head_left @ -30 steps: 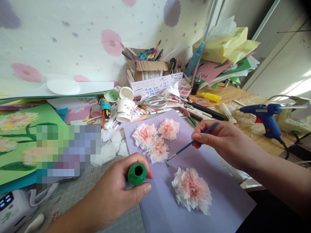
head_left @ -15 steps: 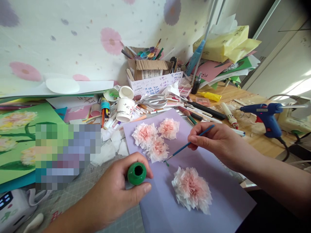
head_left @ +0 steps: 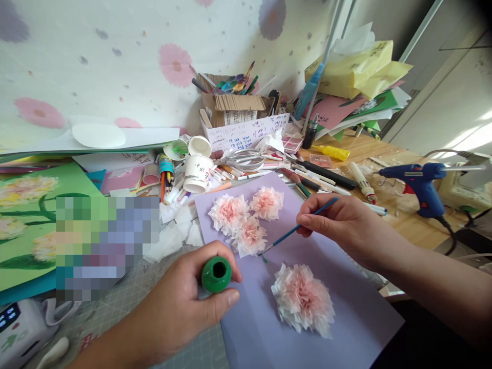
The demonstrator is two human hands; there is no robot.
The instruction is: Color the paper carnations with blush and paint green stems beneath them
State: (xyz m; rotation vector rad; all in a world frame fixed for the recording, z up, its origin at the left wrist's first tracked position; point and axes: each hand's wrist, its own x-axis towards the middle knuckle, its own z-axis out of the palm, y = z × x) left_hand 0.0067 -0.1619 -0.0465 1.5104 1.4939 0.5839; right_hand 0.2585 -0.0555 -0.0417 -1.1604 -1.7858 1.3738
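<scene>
My left hand (head_left: pixel 196 292) is closed around a small green paint bottle (head_left: pixel 216 275) whose open mouth faces up. Between the thumb and fingers of my right hand (head_left: pixel 334 220) is a thin blue paintbrush (head_left: pixel 292 232), its tip down at the purple paper (head_left: pixel 253 307). A small green paint mark (head_left: pixel 264 260) shows at the brush tip. Above it, three pink and white tissue-paper flowers (head_left: pixel 251 234) sit in a cluster. A larger tissue-paper flower (head_left: pixel 303 301) lies lower on the same sheet, below my right hand.
A blue glue gun (head_left: pixel 423 187) stands on the wooden table at right. Pens and markers lie heaped behind the paper, beside paper cups (head_left: pixel 198 173) and a cardboard box (head_left: pixel 234 105) of brushes. At left are a green flower picture (head_left: pixel 31 225) and a white device (head_left: pixel 23 328).
Almost nothing differs. Both hands keep their places, the brush tip stays at the green mark, and the view shifts very slightly.
</scene>
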